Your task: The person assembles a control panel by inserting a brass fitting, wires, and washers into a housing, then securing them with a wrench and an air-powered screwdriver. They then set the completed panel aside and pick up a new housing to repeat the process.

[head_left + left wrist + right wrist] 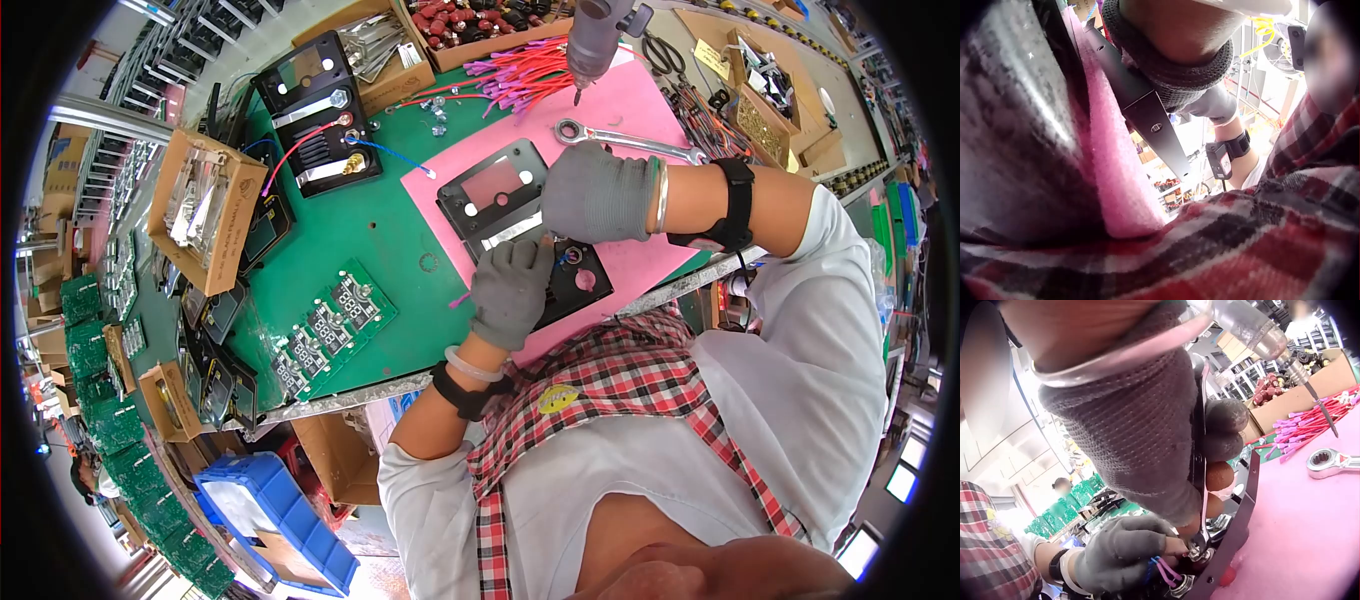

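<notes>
A black metal panel (pixel 582 300) with a cut-out window and a silver strip lies on a pink foam sheet (pixel 642 262). My right hand (pixel 600 195), gloved in grey with bare fingertips, grips a metal wrench (pixel 1199 461) above it. In the right wrist view the wrench's lower end meets a nut on a terminal (pixel 1196 553). My left hand (pixel 510 290), gloved too, lies over the panel's near side, one bare fingertip right at that nut. Pink and blue wires (pixel 1161 570) run beside its fingers; whether they pinch anything I cannot tell. The left wrist view shows the panel's side (pixel 1157 128).
A ratchet wrench (pixel 625 138) lies on the foam, below a hanging electric screwdriver (pixel 597 45). Red wires with purple ends (pixel 520 78) are piled behind. Another panel (pixel 315 110), circuit boards (pixel 335 325) and a carton of metal strips (pixel 225 225) stand left.
</notes>
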Demonstrator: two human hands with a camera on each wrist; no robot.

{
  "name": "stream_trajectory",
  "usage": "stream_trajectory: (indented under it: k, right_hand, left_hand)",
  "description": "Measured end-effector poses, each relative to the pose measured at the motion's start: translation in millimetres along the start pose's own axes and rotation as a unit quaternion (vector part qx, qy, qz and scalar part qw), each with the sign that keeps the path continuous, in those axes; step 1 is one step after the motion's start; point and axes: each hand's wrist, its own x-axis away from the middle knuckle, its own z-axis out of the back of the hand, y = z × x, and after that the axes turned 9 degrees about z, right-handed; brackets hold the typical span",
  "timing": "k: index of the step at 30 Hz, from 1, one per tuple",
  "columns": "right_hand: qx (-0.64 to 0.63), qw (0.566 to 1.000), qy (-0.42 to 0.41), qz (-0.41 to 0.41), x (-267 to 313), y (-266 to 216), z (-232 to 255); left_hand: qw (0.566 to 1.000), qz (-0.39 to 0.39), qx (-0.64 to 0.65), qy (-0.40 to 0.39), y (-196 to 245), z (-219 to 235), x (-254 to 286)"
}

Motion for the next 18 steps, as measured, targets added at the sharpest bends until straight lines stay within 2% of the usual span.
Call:
stream_trajectory:
  k: [9, 12, 18]
  right_hand:
    - [0.012, 0.998, -0.053, 0.022, -15.2, 1.6, -1.3]
    - [0.022, 0.999, -0.027, 0.03, -19.4, 0.1, -3.0]
    - [-0.003, 0.994, -0.105, -0.002, -19.5, 7.2, 7.6]
  left_hand:
    - [1.0, -0.001, 0.024, -0.005, -1.0, 0.1, -0.9]
    - [1.0, -0.019, 0.004, 0.021, -1.2, -1.2, -1.6]
    - [1.0, -0.012, -0.002, 0.004, -1.3, -2.4, -0.9]
